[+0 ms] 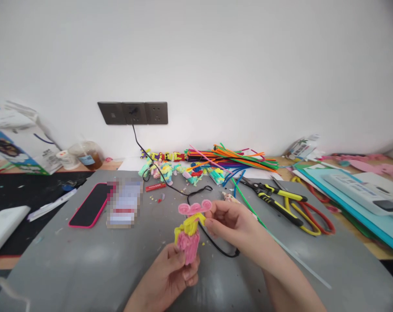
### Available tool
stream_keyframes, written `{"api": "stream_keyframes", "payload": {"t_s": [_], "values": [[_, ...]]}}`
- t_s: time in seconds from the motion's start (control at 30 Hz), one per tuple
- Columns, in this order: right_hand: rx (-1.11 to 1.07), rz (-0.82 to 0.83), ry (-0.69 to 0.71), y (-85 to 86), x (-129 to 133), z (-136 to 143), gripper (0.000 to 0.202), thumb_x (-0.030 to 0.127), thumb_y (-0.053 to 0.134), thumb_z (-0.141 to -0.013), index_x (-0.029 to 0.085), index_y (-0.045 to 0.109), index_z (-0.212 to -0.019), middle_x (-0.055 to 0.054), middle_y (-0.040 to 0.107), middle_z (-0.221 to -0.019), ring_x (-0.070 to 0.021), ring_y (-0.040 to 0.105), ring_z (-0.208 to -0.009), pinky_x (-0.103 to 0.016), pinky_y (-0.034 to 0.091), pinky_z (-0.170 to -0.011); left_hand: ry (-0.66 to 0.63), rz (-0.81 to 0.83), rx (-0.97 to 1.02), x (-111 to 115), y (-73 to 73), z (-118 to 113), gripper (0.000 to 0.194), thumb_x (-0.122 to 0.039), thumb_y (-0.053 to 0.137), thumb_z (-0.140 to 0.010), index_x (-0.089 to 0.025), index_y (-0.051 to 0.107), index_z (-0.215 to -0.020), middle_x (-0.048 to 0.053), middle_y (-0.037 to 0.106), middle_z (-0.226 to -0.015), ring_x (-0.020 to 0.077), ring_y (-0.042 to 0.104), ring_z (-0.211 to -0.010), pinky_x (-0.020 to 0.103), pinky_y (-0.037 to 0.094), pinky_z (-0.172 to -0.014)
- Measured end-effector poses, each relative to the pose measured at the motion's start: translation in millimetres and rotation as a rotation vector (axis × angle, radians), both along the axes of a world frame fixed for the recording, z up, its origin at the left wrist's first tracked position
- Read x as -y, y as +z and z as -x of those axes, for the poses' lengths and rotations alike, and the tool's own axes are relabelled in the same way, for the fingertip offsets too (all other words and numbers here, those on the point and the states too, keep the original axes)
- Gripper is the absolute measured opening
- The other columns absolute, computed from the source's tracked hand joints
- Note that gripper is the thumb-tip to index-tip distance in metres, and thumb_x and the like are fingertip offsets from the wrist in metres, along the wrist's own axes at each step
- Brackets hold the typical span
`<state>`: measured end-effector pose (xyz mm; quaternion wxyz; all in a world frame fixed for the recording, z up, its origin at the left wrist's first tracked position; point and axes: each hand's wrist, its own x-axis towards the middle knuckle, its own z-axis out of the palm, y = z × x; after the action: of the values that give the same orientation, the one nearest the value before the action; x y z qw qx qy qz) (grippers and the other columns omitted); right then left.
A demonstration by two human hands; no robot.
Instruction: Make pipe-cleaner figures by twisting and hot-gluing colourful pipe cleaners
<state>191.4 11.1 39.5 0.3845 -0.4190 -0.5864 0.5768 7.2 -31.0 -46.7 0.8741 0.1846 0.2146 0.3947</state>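
Note:
A small pink and yellow figure (190, 246) made of fuzzy craft stems is held upright above the grey mat. Its lower pink part is gripped by my left hand (175, 271), thumb in front and fingers behind. A pink piece with three coiled spirals (194, 209) sits at the top of the figure, over the yellow part. My right hand (227, 221) pinches at the right side, where the yellow stem meets the right-hand spiral. Its fingertips partly cover that spot.
Behind lie a bundle of coloured stems (241, 158) and several small stem figures (167, 169). Pliers (277, 201) and scissors (305, 214) rest at the right, a phone (90, 206) at the left. A black cable (215, 246) crosses the grey mat (86, 268) behind the hands.

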Motion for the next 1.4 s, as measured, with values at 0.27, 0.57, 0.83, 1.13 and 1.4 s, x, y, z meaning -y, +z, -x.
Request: {"api": "stream_keyframes", "payload": {"t_s": [0.27, 0.57, 0.83, 1.13, 1.4], "values": [[0.004, 0.013, -0.009, 0.0, 4.1, -2.1, 0.035, 0.050, 0.068, -0.085, 0.020, 0.055, -0.073, 0.004, 0.049, -0.066, -0.0117, 0.040, -0.059, -0.025, 0.031, -0.055, 0.003, -0.015, -0.011, -0.7, 3.6, -0.1, 0.037, -0.039, 0.091, -0.066, -0.013, 0.064, -0.071, -0.003, 0.051, -0.060, 0.0043, 0.031, -0.050, 0.021, 0.028, -0.053], [-0.015, 0.011, -0.005, 4.3, 5.8, -0.2, 0.030, 0.042, 0.067, -0.087, 0.020, 0.053, -0.071, 0.005, 0.046, -0.064, -0.0106, 0.037, -0.058, -0.025, 0.028, -0.053, -0.005, -0.056, -0.009, -0.2, 7.0, -0.7, 0.036, -0.038, 0.089, -0.068, -0.014, 0.063, -0.072, -0.004, 0.049, -0.061, 0.0045, 0.028, -0.050, 0.022, 0.026, -0.053], [-0.017, -0.020, -0.042, 8.5, 6.6, -1.9, 0.029, 0.045, 0.067, -0.088, 0.020, 0.054, -0.080, 0.005, 0.049, -0.068, -0.0109, 0.044, -0.060, -0.024, 0.035, -0.056, 0.033, -0.064, -0.047, -1.3, 5.6, 2.0, 0.038, -0.044, 0.087, -0.070, -0.014, 0.063, -0.072, -0.003, 0.050, -0.063, 0.0054, 0.033, -0.051, 0.023, 0.029, -0.055], [-0.089, -0.016, -0.131, -3.2, 4.0, -0.5, 0.034, 0.050, 0.076, -0.080, 0.020, 0.061, -0.089, 0.000, 0.058, -0.080, -0.0133, 0.053, -0.068, -0.025, 0.043, -0.061, 0.111, -0.046, -0.168, -6.6, 9.1, 12.4, 0.036, -0.043, 0.090, -0.066, -0.012, 0.074, -0.078, 0.005, 0.068, -0.074, 0.0081, 0.055, -0.058, 0.021, 0.042, -0.058], [-0.164, 0.004, -0.102, -11.1, 0.5, 10.7, 0.035, 0.051, 0.078, -0.077, 0.020, 0.064, -0.083, 0.000, 0.061, -0.075, -0.0138, 0.054, -0.067, -0.025, 0.045, -0.062, 0.112, -0.034, -0.176, -4.8, 11.2, 12.2, 0.033, -0.041, 0.091, -0.064, -0.013, 0.077, -0.077, 0.006, 0.072, -0.072, 0.0071, 0.059, -0.053, 0.017, 0.044, -0.055]]}}
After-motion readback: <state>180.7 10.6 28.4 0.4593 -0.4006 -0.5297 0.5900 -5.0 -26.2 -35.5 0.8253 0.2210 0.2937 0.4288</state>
